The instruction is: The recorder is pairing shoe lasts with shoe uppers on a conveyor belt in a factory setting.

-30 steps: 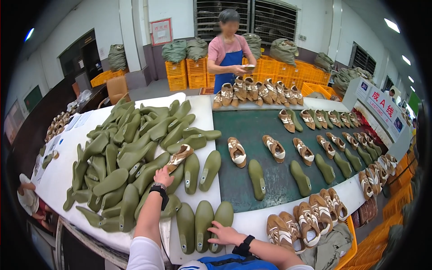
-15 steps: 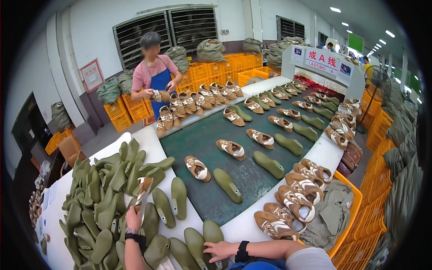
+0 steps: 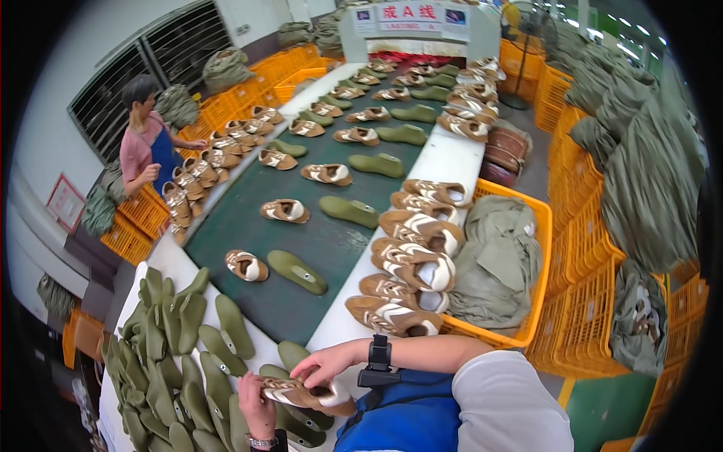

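Note:
Low in front of me, a brown-and-white sneaker (image 3: 290, 393) is held level between both hands. My left hand (image 3: 256, 407) is closed around its toe end. My right hand (image 3: 331, 365) grips the upper near the opening, its fingers bent over the edge. Under and beside the sneaker lie green shoe lasts (image 3: 292, 354), partly hidden by the hands. A large heap of the same lasts (image 3: 154, 331) covers the white tabletop at left. A row of sneakers (image 3: 413, 264) stands on the white ledge to the right of my hands.
A dark green conveyor (image 3: 226, 218) carries sneakers and lasts in rows. An orange crate (image 3: 533, 301) with grey-green cloth stands close on my right, stacked crates (image 3: 584, 279) beyond. Across the belt, a person in a blue apron (image 3: 162, 154) stands by another sneaker row (image 3: 218, 158).
My right hand has left the lasts and taken hold of the sneaker, which my left hand has brought down and right. My view has turned right. The other person's hands have moved apart.

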